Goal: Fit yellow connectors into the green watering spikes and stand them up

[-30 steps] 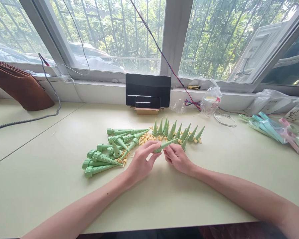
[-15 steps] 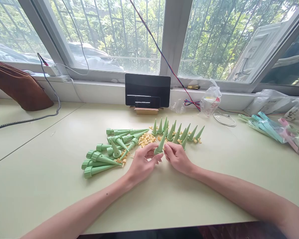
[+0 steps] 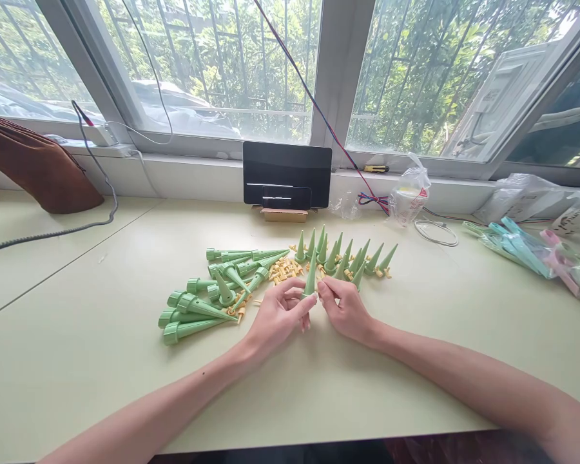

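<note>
My left hand (image 3: pixel 284 314) is closed round the base of a green plant watering spike (image 3: pixel 310 276), which points upward. Pinched at its side, my right hand (image 3: pixel 344 307) has its fingertips close to that base. A sliver of yellow shows there, apparently a small yellow valve, mostly hidden by the fingers. Behind my hands lies a pile of loose yellow valves (image 3: pixel 285 269). To the left, several green spikes (image 3: pixel 200 305) lie heaped on their sides. Beyond my right hand, several spikes with yellow valves (image 3: pixel 357 260) stand upright in a group.
A dark tablet (image 3: pixel 287 169) leans on a stand at the back of the pale table (image 3: pixel 251 412), with a phone before it. A brown pouch (image 3: pixel 38 164) rests at the left. Plastic bags (image 3: pixel 410 193), a white cable (image 3: pixel 435 233) and wrapped pastel items (image 3: pixel 522 248) lie toward the right.
The spike in my left hand has tipped more upright and shifted slightly left and down. My left thumb has moved across its base. My right hand has barely moved.
</note>
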A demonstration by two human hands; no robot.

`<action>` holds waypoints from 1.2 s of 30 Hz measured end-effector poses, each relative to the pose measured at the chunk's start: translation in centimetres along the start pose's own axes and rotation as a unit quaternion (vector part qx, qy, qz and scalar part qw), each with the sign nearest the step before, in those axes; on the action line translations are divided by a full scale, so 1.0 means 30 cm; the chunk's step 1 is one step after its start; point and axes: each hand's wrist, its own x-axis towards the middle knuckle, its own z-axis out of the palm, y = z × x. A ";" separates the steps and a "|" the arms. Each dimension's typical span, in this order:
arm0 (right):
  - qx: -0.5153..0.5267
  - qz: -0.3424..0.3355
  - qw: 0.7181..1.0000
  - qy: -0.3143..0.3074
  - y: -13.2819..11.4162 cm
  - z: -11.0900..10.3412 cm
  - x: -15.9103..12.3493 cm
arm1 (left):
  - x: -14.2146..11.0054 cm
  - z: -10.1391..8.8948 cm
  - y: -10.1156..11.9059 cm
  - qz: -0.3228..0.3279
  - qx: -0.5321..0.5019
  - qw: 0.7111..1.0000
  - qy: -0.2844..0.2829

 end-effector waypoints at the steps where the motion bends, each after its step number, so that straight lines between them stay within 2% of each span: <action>1: 0.006 0.006 1.000 -0.001 0.001 -0.001 -0.001 | 0.001 -0.002 -0.006 0.009 0.006 1.000 0.004; 10: 0.132 0.056 0.989 -0.027 0.022 0.002 -0.006 | 0.020 -0.023 -0.046 0.140 0.130 0.981 0.013; 15: 0.105 0.051 0.993 -0.029 0.014 -0.003 -0.003 | 0.009 -0.013 -0.040 0.086 0.090 0.992 0.015; 23: -0.035 -0.025 0.999 0.014 -0.009 -0.001 -0.008 | 0.000 -0.015 -0.005 -0.059 -0.027 0.997 -0.031; 26: -0.043 -0.022 0.999 0.018 -0.006 0.001 -0.009 | 0.004 -0.017 -0.007 -0.044 -0.010 0.999 -0.027; 30: 0.006 0.020 1.000 -0.003 0.001 -0.003 -0.005 | 0.013 -0.019 -0.030 0.030 0.085 0.996 0.022; 33: 0.052 0.050 0.997 -0.024 0.002 -0.008 0.000 | 0.020 -0.023 -0.042 0.074 0.144 0.986 0.034; 36: 0.060 0.057 0.996 -0.026 0.002 -0.009 0.003 | 0.019 -0.024 -0.033 0.069 0.140 0.987 0.023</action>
